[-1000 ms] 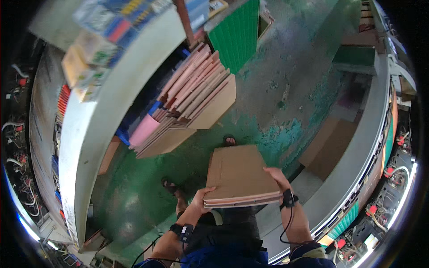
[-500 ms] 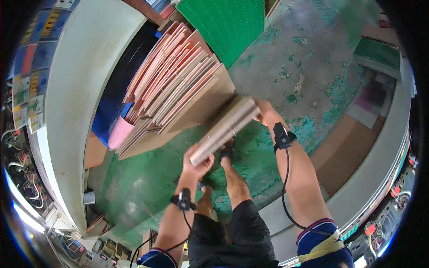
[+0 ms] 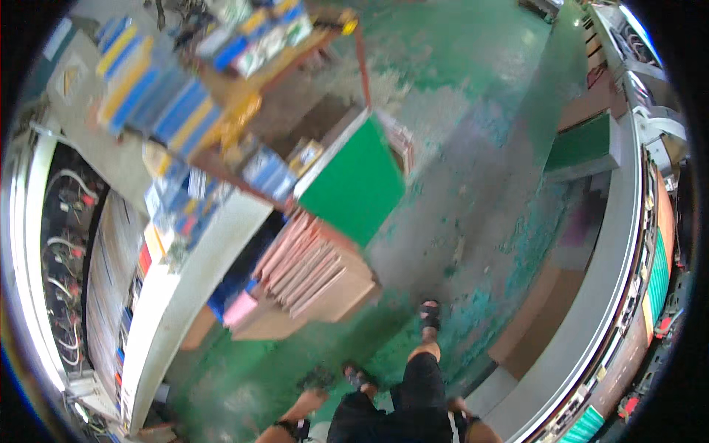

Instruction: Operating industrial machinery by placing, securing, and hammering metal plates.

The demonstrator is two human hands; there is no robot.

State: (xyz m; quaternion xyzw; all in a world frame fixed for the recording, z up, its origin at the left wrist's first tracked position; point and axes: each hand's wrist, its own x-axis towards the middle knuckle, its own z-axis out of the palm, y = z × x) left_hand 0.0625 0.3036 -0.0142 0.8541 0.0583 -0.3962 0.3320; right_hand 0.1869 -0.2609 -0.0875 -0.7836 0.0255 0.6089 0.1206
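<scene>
**Hands emptied beside the leaning boards**

A worker strides along a workshop aisle, the cardboard bundle gripped half a second ago no longer visible in either hand. The left hand [image 3: 312, 400] hangs low beside the dark shorts [image 3: 422, 387], the right hand [image 3: 459, 405] at their other side; blur and the frame's lower edge leave the spread of the fingers impossible to tell. The bundle probably now rests with the leaning stack of pink and brown boards [image 3: 299, 267], though it cannot be singled out; that carry looks finished. The stack and green panel [image 3: 356, 184] edge the aisle's left, the grey ledge [image 3: 587, 325] and green-topped box [image 3: 583, 151] its right. Between them, worn green floor [image 3: 487, 221] offers open room ahead.
</scene>
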